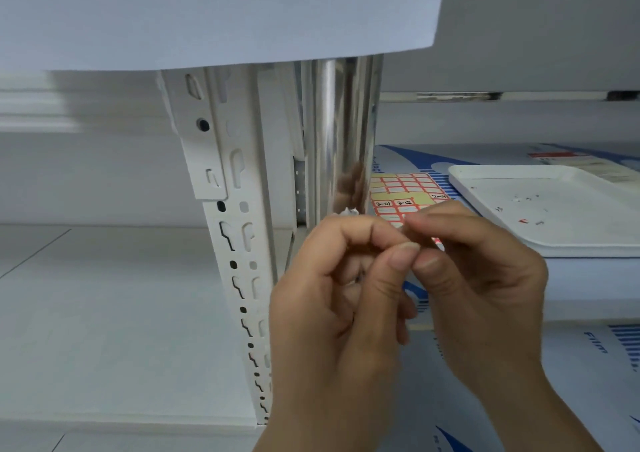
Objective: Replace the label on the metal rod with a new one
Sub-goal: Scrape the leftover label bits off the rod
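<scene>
1. Hanging across the upper left of the frame is a white sheet (pixel 214 11); it covers the top of everything under it.
2. Left of centre, a white slotted post (pixel 239 243) runs down from the sheet's edge, leaning toward the lower middle.
3. Just right of the post stands the shiny rod (pixel 332 132), upright, with a blurred brown reflection low on its right side.
4. At the rod's lower end, right above the left hand's knuckles, sits a small crumpled white scrap (pixel 348 213); whether it clings to the rod or is held by the fingers, I cannot tell.
5. The left hand (pixel 332 299), in the lower middle, has its fingers curled and its thumb tip meeting the right thumb.
6. The right hand (pixel 485 278) comes in from the lower right, fingers curled too, fingertips against the left hand's. Both seem to pinch something tiny between them, but it is too small to make out.
7. Behind the fingertips lies a label sheet (pixel 405 191), yellow with red-edged labels, a few with handwriting on them.
8. At right centre a white tray (pixel 561 240) rests on blue-and-white printed packaging (pixel 588 365), with small bits scattered in it.
</scene>
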`<state>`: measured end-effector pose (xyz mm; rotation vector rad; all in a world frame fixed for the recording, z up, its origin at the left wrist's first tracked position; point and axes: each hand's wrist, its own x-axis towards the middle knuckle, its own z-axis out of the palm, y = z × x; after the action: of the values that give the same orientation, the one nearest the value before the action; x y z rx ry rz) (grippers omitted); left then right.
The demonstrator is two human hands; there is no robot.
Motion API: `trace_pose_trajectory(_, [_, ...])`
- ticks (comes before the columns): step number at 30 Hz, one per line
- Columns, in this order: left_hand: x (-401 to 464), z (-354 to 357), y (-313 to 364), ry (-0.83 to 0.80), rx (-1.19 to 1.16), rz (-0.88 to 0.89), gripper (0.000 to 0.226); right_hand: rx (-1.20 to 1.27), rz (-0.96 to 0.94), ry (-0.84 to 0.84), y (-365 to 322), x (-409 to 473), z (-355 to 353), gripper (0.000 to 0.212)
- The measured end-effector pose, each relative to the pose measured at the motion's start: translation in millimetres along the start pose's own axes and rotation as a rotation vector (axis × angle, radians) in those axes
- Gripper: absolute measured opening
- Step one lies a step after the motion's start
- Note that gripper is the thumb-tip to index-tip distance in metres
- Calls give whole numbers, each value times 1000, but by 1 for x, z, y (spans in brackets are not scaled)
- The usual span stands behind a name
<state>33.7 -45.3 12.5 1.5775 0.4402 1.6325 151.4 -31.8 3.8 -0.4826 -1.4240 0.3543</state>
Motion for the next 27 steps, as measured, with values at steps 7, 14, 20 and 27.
trace_pose_trajectory(7, [6,19,-11,-48,-200,-270,18,-90,19,40,-8,4,-28,8])
trace_pose_trajectory(14, [14,42,-11,-166,-692,-719,36,-264,121,204,-8,6,-47,10])
trace_pose_trajectory(20, [18,53,-20,-296,-747,-767,55,-112,343,326,-7,12,-59,18])
trace_pose_trajectory(27, [21,60,-36,-379,-125,-471,76,-238,445,326,-7,25,-80,31])
